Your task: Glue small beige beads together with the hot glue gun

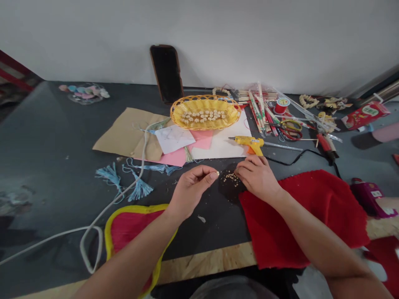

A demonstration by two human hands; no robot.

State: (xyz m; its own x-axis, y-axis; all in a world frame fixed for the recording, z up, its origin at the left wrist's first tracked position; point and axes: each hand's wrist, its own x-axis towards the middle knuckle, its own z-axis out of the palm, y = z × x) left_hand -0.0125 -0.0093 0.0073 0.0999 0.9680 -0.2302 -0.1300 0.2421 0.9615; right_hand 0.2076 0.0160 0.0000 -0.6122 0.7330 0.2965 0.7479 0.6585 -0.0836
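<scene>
My left hand (193,187) is closed in a pinch, with a tiny pale bead-like piece (217,172) between thumb and forefinger. Just right of it, a small pile of similar pale pieces (230,178) lies on the dark table. My right hand (260,177) rests at the pile's right side, fingers bent together and pointing down; whatever they hold is hidden. Beyond the hands stands a yellow woven basket (202,124) with several small pale flower-like clusters (204,116) in it. A yellow glue gun (249,141) lies just behind my right hand.
Blue tassels (140,189), a pale cable (120,195) and brown paper (120,128) lie left. A phone (166,74) leans on the wall. Red cloth (318,216) spreads under my right forearm. Scissors (291,128), a red thread spool (281,106) and wrapped sticks (257,112) crowd the back right.
</scene>
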